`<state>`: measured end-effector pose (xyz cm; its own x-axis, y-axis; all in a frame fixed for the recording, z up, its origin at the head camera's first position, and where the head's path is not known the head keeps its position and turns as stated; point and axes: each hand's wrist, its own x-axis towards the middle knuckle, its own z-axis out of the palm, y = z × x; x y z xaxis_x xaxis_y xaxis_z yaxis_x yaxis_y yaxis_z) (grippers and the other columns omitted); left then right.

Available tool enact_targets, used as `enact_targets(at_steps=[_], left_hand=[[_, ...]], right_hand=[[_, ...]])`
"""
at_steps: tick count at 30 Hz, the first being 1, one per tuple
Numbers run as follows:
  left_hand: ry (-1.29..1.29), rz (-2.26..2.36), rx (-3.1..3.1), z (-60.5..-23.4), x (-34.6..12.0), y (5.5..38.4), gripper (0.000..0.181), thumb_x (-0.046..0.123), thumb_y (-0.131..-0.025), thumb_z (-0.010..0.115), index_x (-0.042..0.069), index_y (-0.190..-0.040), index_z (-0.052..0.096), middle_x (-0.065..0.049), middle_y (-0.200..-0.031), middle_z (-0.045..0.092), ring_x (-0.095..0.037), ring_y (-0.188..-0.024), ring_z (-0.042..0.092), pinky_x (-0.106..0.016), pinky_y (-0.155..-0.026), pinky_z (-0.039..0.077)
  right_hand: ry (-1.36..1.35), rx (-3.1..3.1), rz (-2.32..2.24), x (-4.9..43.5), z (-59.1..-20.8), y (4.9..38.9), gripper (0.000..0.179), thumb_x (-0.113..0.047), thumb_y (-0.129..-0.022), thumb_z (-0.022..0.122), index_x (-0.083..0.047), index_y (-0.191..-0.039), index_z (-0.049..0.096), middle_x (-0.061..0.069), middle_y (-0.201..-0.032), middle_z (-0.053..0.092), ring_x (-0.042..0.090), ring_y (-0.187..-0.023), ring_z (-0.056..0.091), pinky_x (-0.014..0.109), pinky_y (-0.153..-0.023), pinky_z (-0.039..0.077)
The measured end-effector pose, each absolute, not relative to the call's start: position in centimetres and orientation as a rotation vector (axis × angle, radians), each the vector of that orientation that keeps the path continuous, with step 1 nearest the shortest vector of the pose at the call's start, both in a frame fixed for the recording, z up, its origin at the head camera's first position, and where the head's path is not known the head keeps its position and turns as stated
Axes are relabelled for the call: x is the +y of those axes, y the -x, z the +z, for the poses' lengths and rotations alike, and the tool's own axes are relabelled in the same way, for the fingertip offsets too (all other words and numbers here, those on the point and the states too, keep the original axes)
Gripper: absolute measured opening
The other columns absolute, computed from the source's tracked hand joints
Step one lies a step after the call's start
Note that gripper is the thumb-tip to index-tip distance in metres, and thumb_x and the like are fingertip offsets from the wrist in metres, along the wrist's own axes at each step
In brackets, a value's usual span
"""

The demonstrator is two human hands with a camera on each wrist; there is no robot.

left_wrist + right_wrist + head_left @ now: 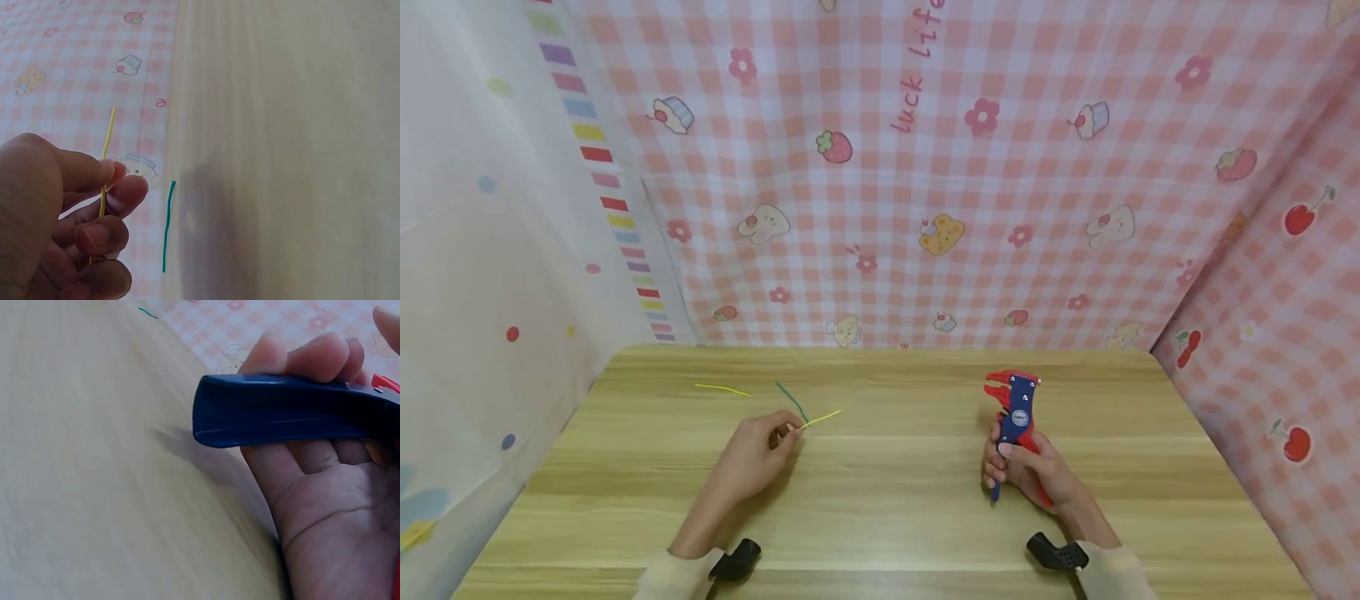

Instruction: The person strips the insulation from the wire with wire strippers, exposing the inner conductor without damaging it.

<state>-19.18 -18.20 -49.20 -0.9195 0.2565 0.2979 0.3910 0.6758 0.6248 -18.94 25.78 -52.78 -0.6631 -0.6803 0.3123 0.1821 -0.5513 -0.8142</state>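
In the head view my left hand pinches a short yellow wire between thumb and fingertips, one end sticking out to the right. The left wrist view shows this yellow wire upright, its lower part running behind the curled fingers. A green wire lies on the table just beyond that hand. Farther left lies a second yellow wire. My right hand grips a red and blue wire stripper by its handles, head pointing away from me. Fingers wrap its blue handle in the right wrist view.
A wood-grain table spreads under both hands. Along its far edge hangs a pink checked cloth, with a similar cloth at the right and a pale dotted one at the left.
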Motion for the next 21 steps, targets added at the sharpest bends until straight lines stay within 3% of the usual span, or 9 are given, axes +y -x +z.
enact_targets(at_steps=[21], left_hand=[[0.561, -1.055, -2.758, -48.0, -15.7, 19.8, 0.009, 0.011, -0.097, 0.069, 0.008, -0.102, 0.075, 0.008, -0.071, 0.064, -0.003, -0.056, 0.044, -0.021, -0.053, 0.040]], right_hand=[[0.873, 1.098, -2.199, 24.5, -52.7, 18.8, 0.031, 0.007, -0.105, 0.023, -0.002, -0.125, 0.044, 0.005, -0.094, 0.057, 0.019, -0.085, 0.062, 0.035, -0.086, 0.057]])
